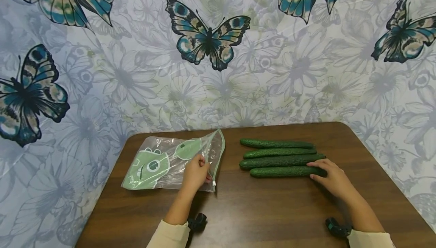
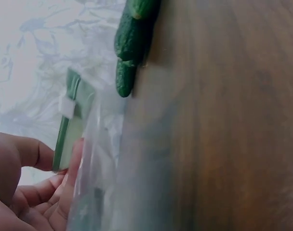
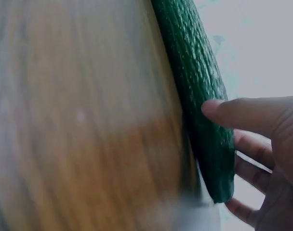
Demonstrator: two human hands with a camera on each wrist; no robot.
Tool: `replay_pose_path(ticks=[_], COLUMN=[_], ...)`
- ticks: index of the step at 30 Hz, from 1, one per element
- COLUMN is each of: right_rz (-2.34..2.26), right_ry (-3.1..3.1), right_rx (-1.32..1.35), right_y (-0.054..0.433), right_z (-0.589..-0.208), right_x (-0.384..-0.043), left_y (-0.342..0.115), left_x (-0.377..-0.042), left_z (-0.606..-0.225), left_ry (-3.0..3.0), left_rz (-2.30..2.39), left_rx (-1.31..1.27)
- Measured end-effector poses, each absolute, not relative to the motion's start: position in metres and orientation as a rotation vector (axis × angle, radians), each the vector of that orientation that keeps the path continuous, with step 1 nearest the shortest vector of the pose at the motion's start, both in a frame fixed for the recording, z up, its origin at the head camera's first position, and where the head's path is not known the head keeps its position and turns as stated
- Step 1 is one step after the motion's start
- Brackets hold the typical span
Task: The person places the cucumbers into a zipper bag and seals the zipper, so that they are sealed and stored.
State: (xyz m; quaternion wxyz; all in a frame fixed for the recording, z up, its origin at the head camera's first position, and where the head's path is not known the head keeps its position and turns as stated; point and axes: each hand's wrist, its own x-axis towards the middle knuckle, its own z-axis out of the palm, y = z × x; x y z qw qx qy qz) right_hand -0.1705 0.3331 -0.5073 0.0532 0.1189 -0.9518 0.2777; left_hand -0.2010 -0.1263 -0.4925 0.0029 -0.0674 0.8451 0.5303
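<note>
A clear zip bag point(image 1: 173, 170) with a green cartoon print lies on the left of the table. My left hand point(image 1: 196, 172) holds the bag near its green-edged mouth, fingers curled at the plastic. In the left wrist view, the thumb and fingers pinch the bag beside its green zip strip point(image 2: 64, 130), which carries a white slider point(image 2: 67, 107). My right hand point(image 1: 332, 176) grips the right end of the nearest cucumber point(image 1: 282, 171), thumb on the near side. The right wrist view shows the thumb pressed on the cucumber's dark bumpy skin point(image 3: 197, 72), with the other fingers partly hidden behind it.
Behind the gripped cucumber, several more cucumbers point(image 1: 277, 161) lie side by side, stretching left to right. The brown wooden table point(image 1: 259, 214) ends in a rounded far edge against a butterfly-printed backdrop point(image 1: 211, 93). Each wrist wears a black band device point(image 1: 197, 222).
</note>
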Motion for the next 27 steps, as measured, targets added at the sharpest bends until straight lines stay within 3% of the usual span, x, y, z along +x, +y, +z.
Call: replay_pose_path(ticks=[27], right_rz=[1.208], right_ry=[-2.945], right_rx=[0.381], right_y=[0.353], right_z=[-0.515], right_x=[-0.167], left_y=[-0.131], left_x=[-0.198], left_z=[-0.479], left_ry=[2.421], left_rz=[1.787], left_rx=[-0.132])
